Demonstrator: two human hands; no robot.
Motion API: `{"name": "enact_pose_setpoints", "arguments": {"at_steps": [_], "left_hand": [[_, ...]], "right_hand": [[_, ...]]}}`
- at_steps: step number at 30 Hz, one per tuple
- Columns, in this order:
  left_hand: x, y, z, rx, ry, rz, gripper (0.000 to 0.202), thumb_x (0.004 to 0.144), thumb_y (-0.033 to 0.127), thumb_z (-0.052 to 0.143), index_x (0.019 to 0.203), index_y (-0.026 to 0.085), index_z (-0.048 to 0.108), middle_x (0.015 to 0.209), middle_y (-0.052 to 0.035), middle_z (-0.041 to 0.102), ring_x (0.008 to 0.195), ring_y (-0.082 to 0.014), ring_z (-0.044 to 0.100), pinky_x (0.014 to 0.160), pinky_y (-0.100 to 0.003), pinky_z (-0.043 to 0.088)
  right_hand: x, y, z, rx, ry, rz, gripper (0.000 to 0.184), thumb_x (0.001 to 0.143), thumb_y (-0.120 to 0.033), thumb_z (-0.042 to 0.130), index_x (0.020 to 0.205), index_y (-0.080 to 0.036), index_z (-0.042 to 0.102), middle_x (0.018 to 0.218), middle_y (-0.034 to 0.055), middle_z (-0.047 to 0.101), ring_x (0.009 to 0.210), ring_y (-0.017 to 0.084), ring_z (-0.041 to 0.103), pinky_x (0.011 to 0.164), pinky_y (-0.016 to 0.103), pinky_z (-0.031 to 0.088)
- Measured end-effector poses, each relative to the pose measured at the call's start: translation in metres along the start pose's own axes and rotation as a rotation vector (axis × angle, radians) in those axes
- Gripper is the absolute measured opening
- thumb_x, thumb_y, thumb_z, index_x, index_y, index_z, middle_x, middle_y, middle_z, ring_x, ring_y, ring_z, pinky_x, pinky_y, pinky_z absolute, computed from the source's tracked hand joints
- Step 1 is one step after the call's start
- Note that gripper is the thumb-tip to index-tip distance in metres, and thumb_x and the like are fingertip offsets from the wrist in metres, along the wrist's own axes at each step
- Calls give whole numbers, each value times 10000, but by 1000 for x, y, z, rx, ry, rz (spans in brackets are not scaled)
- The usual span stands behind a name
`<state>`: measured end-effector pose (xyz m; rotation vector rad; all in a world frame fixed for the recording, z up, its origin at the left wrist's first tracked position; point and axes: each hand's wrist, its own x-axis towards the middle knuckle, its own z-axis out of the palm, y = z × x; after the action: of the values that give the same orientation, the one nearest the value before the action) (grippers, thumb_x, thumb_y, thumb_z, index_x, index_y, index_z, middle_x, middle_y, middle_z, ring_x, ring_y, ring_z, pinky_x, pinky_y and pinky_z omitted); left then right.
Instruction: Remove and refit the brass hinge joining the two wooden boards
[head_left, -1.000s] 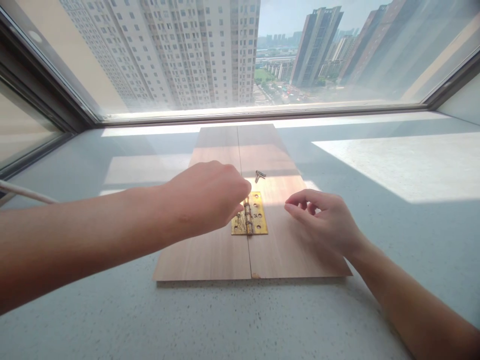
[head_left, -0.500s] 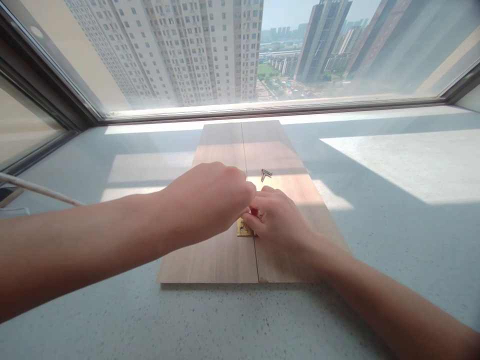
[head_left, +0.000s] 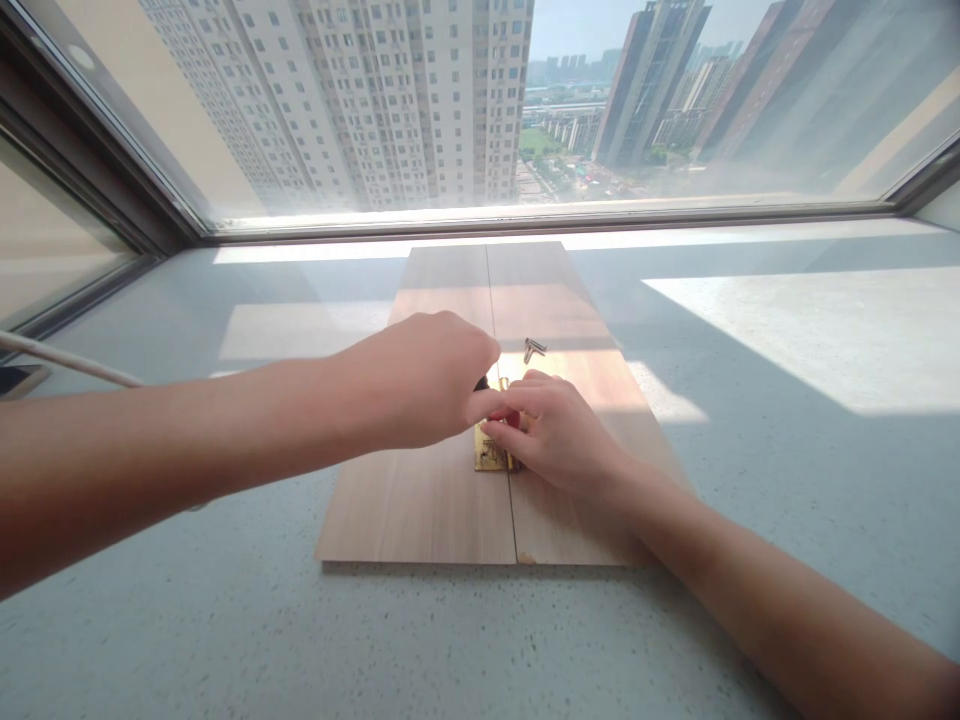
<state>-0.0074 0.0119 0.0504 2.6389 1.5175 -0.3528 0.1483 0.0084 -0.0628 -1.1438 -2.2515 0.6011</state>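
Two wooden boards (head_left: 420, 500) lie side by side on a grey speckled sill. A brass hinge (head_left: 491, 455) sits over their seam, mostly hidden by my hands. My left hand (head_left: 420, 385) is closed above the hinge, and a dark tip shows at its fingers. My right hand (head_left: 559, 435) is closed next to it on a small red-handled object (head_left: 511, 418). The fingertips of both hands meet there. A few loose screws (head_left: 533, 349) lie on the right board just beyond the hands.
The grey sill (head_left: 787, 420) runs wide to both sides, sunlit at the right. A window frame (head_left: 525, 220) borders the far edge, with tower blocks outside. A white cable (head_left: 67, 365) and the corner of a flat device (head_left: 19, 378) are at the far left.
My right hand has moved left from the open board onto the hinge and closed on the red-handled object. My left hand stayed over the hinge and lifted slightly.
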Motion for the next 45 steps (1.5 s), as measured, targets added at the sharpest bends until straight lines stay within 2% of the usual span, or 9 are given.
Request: {"name": "enact_pose_setpoints", "arguments": {"at_steps": [5,11,18,22,25,32,36,41,45], "left_hand": [[2,4,-7,-131,-18,16,129,753,303,559,794,198,622,773,-36,666,599,-151,550,518,-259,344],[4,2,-4,-78,-22,-21,321,831,459,444,730,194,593,674,-42,634,529,-150,505,479,-266,306],[1,4,-4,-126,-21,20,96,778,262,517,792,212,598,724,-18,648,561,-131,512,484,-242,299],[-1,7,-2,-4,-2,35,238,840,381,460,760,204,598,678,-36,627,535,-152,497,486,-265,293],[-1,10,-2,68,-30,42,343,881,399,387,707,189,596,636,-51,608,508,-151,479,486,-273,287],[-2,5,-5,2,-48,73,145,828,315,510,825,214,614,727,-40,642,552,-144,505,499,-251,300],[-2,6,-2,78,-90,47,339,891,377,415,675,181,590,588,-42,576,477,-138,459,482,-270,275],[-7,7,7,57,27,202,188,869,238,459,738,183,582,705,-38,615,605,-149,523,527,-261,313],[-5,2,4,-32,1,17,215,842,374,514,896,197,624,724,-42,662,595,-155,559,507,-250,335]], "right_hand": [[0,3,3,-23,27,-19,148,786,-207,622,639,-197,620,625,-4,603,711,157,476,671,306,306],[-1,7,8,-28,69,-53,127,784,-219,635,659,-200,623,640,-1,607,728,164,476,665,305,296],[0,7,8,-40,57,-37,158,774,-316,687,684,-205,620,656,-18,625,741,164,495,694,313,306],[-6,4,-8,-14,104,-61,175,753,-354,706,688,-207,636,659,-6,625,705,160,506,662,303,343],[-19,9,-29,-11,246,13,171,810,-348,638,699,-219,652,668,0,634,697,160,533,659,311,384],[-59,55,-64,-74,502,306,193,783,-378,650,653,-234,648,683,18,657,649,178,562,613,333,419],[-66,71,-69,-47,531,456,247,770,-446,641,662,-226,673,571,0,594,532,156,513,517,311,379],[-66,69,-70,-27,547,436,234,775,-438,638,683,-229,683,601,7,624,553,161,531,530,310,395],[-66,66,-69,-26,547,439,210,771,-408,650,664,-229,676,597,7,622,563,162,532,551,314,407]]}}
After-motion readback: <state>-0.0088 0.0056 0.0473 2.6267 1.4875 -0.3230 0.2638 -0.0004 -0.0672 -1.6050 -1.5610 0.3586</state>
